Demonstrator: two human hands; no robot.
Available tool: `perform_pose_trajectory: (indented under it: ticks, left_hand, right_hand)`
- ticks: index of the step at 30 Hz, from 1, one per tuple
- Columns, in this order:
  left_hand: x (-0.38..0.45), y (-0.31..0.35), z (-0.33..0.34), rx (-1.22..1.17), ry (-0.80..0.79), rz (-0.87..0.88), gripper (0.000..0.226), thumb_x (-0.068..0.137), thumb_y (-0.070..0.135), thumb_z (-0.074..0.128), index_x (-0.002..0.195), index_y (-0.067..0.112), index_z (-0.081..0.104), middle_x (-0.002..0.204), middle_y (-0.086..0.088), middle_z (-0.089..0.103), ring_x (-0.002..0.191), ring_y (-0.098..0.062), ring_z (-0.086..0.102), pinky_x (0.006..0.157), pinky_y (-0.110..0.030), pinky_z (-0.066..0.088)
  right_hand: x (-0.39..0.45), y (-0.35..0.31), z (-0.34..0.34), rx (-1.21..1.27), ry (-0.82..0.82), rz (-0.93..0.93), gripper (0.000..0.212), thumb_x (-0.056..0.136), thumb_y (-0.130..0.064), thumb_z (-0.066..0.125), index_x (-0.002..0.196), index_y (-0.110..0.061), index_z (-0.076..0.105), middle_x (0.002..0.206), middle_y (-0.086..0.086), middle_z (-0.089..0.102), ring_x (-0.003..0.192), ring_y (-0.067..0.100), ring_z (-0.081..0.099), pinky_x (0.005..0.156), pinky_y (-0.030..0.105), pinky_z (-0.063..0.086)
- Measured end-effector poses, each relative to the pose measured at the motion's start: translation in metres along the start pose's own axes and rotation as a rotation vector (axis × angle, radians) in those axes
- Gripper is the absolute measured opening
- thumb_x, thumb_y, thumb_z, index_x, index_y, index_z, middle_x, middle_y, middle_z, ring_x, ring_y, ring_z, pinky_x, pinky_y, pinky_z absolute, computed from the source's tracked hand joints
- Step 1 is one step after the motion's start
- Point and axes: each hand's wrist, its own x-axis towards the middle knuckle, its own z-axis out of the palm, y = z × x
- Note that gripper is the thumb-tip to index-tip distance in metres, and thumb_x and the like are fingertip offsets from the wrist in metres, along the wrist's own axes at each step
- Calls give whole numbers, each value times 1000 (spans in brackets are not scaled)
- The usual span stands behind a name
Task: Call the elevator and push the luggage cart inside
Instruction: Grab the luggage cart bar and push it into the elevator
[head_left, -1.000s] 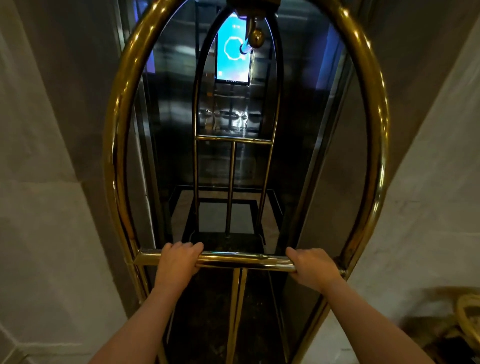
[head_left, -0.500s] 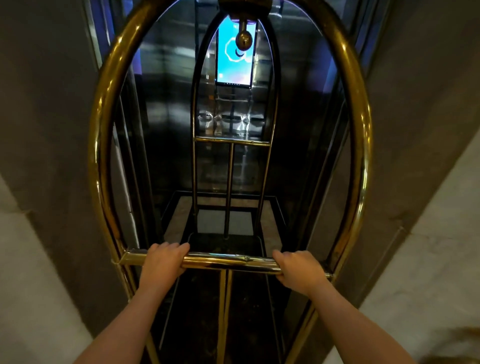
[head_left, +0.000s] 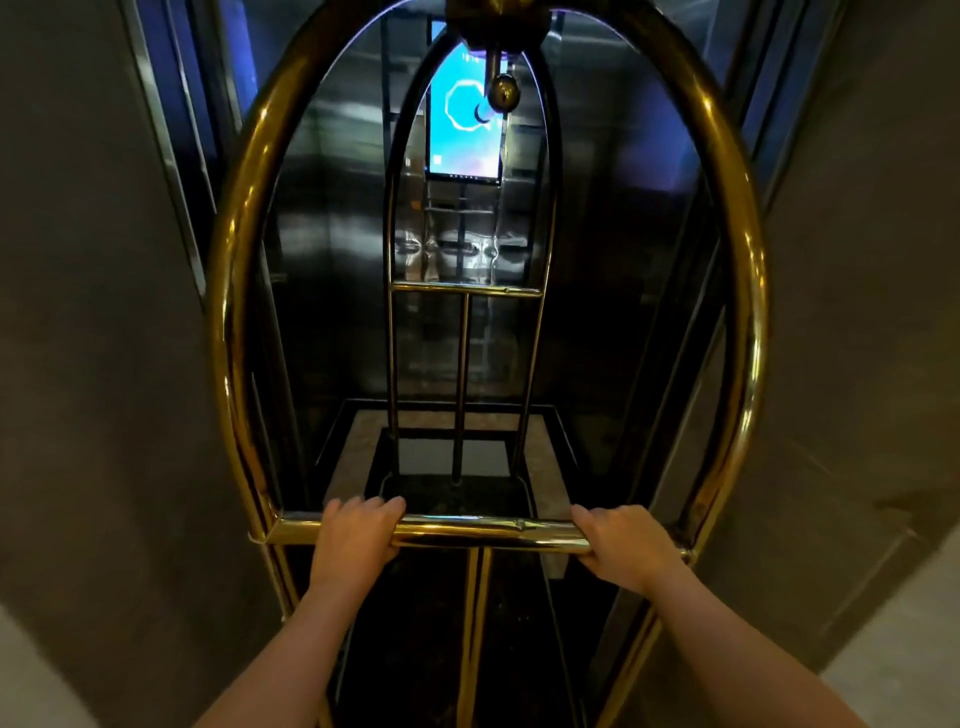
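Observation:
A brass luggage cart with a tall arched frame fills the middle of the head view. Its horizontal push bar runs across at waist height. My left hand is wrapped over the bar's left part and my right hand grips its right end. The cart's dark platform and far arch reach into the open elevator cabin, whose steel walls are dark and reflective. The cart carries no luggage that I can see.
A lit blue screen hangs on the cabin's back wall. Grey stone door jambs stand close on the left and right of the cart. The cabin floor has a pale tile border. A brass knob hangs from the cart's top.
The cart has rolled forward through the doorway and the jambs have slid outward past me. The view has centred on the cabin. Both hands keep their hold on the bar.

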Motion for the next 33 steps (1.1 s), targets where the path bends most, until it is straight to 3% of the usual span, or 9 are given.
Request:
perform_pose_trajectory:
  ticks: [6, 17, 24, 29, 33]
  left_hand:
    - [39, -13, 13, -30, -1, 12, 28, 73, 22, 74, 94, 31, 59, 81, 9, 63, 80, -13, 60, 82, -39, 48]
    - [115, -28, 36, 4, 12, 9, 27, 66, 22, 78, 81, 28, 57, 71, 6, 62, 69, -20, 60, 67, -40, 48]
    - [162, -33, 48, -13, 21, 1, 25, 74, 27, 73, 92, 31, 57, 85, 8, 63, 82, -17, 60, 80, -40, 46]
    - [195, -36, 57, 20, 15, -15, 23, 74, 27, 71, 89, 30, 55, 81, 7, 61, 77, -17, 59, 77, -40, 46]
    - [220, -39, 67, 32, 16, -6, 25, 75, 30, 71, 94, 32, 55, 84, 8, 62, 79, -15, 59, 79, -39, 47]
  right_hand:
    - [40, 20, 19, -31, 22, 38, 22, 81, -37, 54, 98, -29, 44, 75, -6, 64, 59, 15, 59, 57, 33, 51]
    - [109, 54, 31, -40, 33, 12, 23, 80, -39, 56, 97, -26, 47, 74, -4, 63, 57, 18, 59, 54, 34, 49]
    - [153, 76, 37, -57, 32, 6, 22, 79, -38, 55, 96, -25, 49, 74, -4, 64, 59, 19, 60, 52, 29, 41]
    - [180, 92, 39, -31, 35, -12, 22, 82, -37, 56, 99, -24, 49, 78, -4, 63, 63, 17, 60, 55, 30, 40]
    - [202, 107, 47, -40, 46, -11, 23, 83, -40, 57, 99, -26, 48, 78, -6, 63, 60, 14, 59, 56, 29, 47]
